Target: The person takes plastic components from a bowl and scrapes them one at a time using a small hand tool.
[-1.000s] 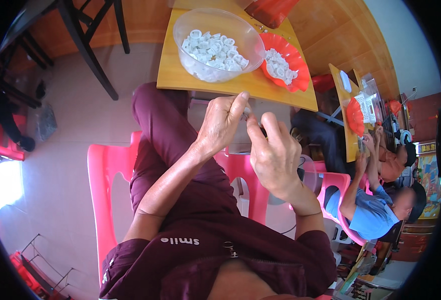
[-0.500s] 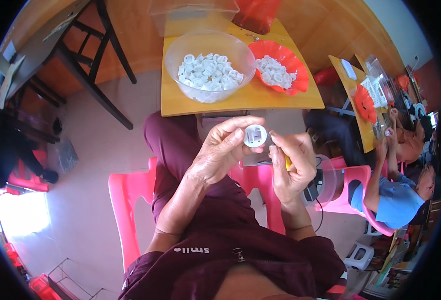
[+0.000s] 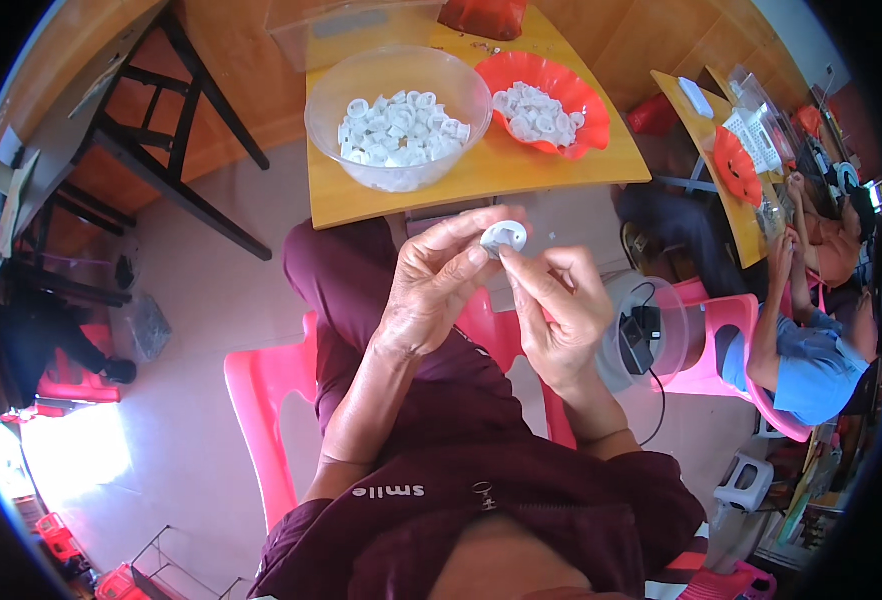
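A small round white plastic part (image 3: pixel 504 237) with a hollow inside is pinched between the thumb and fingers of my left hand (image 3: pixel 426 285). My right hand (image 3: pixel 567 322) is close beside it, its index fingertip against the part's lower edge. Its thumb is bent just below and the other fingers are curled. Whatever is between those fingers, if anything, is too small or hidden to name. Beyond my hands stands a clear plastic bowl (image 3: pixel 316 128) of many similar white parts. To its right, a red wavy-rimmed dish (image 3: pixel 594 118) holds smaller white pieces.
Both containers stand on a yellow table (image 3: pixel 381 208). At right are a clear tub (image 3: pixel 673 345) with black adapters (image 3: pixel 636 345) and a cord, and pink chairs (image 3: pixel 731 335). Another person in a blue shirt (image 3: pixel 816 370) sits at a second yellow table (image 3: pixel 746 235). A dark-legged table stands left.
My right fingers have moved left onto the white part, which is now tilted in my left hand. Both hands have shifted slightly up. The yellow thing seen in my right palm no longer shows.
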A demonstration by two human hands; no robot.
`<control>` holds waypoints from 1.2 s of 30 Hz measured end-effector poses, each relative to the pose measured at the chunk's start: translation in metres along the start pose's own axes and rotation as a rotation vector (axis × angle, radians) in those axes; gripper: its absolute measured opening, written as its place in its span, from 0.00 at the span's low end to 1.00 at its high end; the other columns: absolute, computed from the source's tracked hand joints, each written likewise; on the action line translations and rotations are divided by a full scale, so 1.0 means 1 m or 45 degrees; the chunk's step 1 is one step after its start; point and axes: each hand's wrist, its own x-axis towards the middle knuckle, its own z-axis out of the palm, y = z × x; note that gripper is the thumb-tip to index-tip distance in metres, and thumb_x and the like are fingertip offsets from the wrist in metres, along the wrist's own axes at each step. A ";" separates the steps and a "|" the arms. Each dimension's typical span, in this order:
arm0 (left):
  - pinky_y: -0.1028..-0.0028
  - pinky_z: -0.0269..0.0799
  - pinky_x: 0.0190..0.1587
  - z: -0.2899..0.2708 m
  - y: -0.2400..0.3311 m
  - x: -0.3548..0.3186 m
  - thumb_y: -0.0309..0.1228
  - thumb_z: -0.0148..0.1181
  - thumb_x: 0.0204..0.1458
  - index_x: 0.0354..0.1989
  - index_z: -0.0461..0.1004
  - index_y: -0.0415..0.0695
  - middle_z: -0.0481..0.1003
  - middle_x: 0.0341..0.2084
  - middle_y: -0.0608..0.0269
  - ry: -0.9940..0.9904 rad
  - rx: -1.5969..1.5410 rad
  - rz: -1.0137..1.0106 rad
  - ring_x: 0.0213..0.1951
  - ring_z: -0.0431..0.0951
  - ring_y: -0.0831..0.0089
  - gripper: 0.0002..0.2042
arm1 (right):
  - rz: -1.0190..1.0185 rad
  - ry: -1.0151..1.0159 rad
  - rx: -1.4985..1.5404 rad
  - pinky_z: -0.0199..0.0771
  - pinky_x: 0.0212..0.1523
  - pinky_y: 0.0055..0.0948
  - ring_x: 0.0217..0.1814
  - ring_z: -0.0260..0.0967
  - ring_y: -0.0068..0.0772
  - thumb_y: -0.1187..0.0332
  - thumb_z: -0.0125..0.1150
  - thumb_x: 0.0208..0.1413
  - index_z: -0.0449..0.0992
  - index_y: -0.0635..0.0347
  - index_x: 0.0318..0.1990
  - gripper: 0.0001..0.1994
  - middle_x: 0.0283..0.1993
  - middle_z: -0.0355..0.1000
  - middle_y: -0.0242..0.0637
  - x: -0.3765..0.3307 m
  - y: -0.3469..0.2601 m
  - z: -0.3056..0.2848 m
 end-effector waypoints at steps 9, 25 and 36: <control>0.67 0.64 0.57 0.005 0.004 -0.002 0.22 0.54 0.54 0.53 0.67 0.37 0.70 0.51 0.53 0.064 0.164 0.047 0.53 0.69 0.68 0.17 | -0.003 0.048 -0.038 0.64 0.20 0.23 0.20 0.63 0.27 0.84 0.62 0.39 0.80 0.56 0.42 0.19 0.26 0.62 0.35 -0.003 0.006 0.005; 0.69 0.67 0.55 0.003 0.002 -0.001 0.16 0.53 0.51 0.51 0.69 0.35 0.72 0.47 0.51 0.159 0.322 0.079 0.50 0.73 0.67 0.17 | 0.004 -0.066 -0.047 0.65 0.21 0.25 0.20 0.64 0.27 0.83 0.62 0.40 0.80 0.54 0.42 0.18 0.26 0.63 0.34 -0.003 0.010 0.003; 0.68 0.70 0.53 0.004 0.002 -0.004 0.16 0.54 0.52 0.50 0.69 0.34 0.74 0.45 0.51 0.203 0.356 0.117 0.47 0.75 0.66 0.16 | 0.025 -0.064 0.029 0.63 0.25 0.19 0.25 0.61 0.21 0.86 0.59 0.45 0.79 0.62 0.42 0.15 0.30 0.62 0.32 -0.003 0.007 0.005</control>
